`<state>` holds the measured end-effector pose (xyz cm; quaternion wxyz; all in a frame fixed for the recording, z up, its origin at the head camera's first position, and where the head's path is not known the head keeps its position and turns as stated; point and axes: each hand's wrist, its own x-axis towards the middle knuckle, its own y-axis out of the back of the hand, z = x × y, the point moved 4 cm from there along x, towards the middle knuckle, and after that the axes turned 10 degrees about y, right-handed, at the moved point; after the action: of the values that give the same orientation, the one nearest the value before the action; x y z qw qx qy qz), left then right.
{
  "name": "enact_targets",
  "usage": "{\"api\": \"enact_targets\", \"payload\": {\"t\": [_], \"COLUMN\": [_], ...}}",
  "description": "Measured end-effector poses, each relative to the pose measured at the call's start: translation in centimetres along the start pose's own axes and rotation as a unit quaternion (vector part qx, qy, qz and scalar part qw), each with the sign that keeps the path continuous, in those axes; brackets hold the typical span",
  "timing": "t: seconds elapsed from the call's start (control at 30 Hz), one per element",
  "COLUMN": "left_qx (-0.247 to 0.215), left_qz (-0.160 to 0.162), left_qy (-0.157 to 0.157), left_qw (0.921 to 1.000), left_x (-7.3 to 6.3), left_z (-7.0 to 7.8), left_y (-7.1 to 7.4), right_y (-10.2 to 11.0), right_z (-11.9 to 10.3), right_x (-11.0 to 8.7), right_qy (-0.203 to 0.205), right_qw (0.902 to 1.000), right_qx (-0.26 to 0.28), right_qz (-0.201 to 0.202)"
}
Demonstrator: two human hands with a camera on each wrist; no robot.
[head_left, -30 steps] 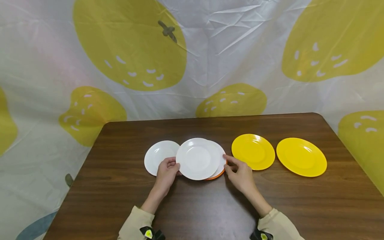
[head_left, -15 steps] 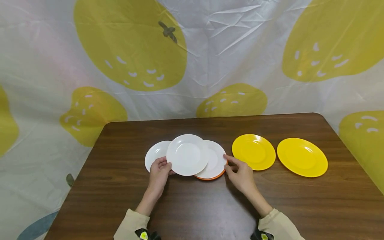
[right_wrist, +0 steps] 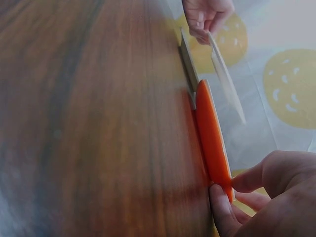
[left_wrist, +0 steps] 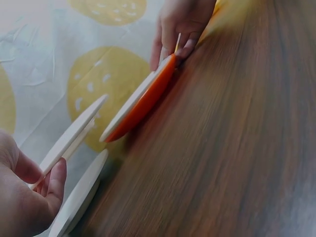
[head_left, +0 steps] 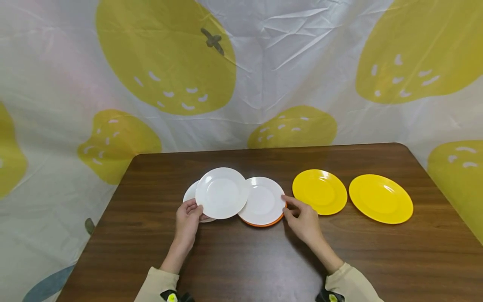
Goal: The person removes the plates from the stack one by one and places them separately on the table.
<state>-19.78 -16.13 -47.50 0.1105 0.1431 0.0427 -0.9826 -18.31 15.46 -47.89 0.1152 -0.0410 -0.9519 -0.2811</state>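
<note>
My left hand (head_left: pixel 186 220) pinches the rim of a white plate (head_left: pixel 222 193), thumb on top and fingers beneath. That plate hangs above another white plate (head_left: pixel 190 193) on the table, mostly covering it in the head view; the left wrist view shows a gap between the two. In the middle, a white plate (head_left: pixel 264 200) lies on an orange plate (right_wrist: pixel 210 133), whose rim shows at the near side. My right hand (head_left: pixel 303 220) holds the right edge of this stack between thumb and fingers. How its fingers share the two rims is hard to tell.
Two yellow plates (head_left: pixel 319 192) lie side by side to the right, the nearer one just beyond my right hand. The brown wooden table (head_left: pixel 241 264) ends at a back edge against a fruit-printed curtain (head_left: pixel 286 84).
My left hand has carried the white plate leftward from over the middle stack to over the left white plate, uncovering the white plate on the orange one. The right hand stays put.
</note>
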Motion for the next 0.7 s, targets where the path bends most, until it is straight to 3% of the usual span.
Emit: {"api": "enact_targets", "payload": {"t": [0.4, 0.7], "left_qx": [-0.002, -0.002], "left_qz": [0.038, 0.065], "left_qy": [0.008, 0.003], "left_qw": [0.9993, 0.9979], "left_x": [0.2, -0.1], "left_z": [0.2, 1.1], "left_y": [3.1, 6.7], "right_y": [0.3, 0.3], "right_z": [0.4, 0.5], "right_x": [-0.1, -0.1], "right_qy": [-0.006, -0.003], "right_qw": [1.0000, 1.0000], "right_qx": [-0.002, 0.003], "right_qz": [0.005, 0.006]}}
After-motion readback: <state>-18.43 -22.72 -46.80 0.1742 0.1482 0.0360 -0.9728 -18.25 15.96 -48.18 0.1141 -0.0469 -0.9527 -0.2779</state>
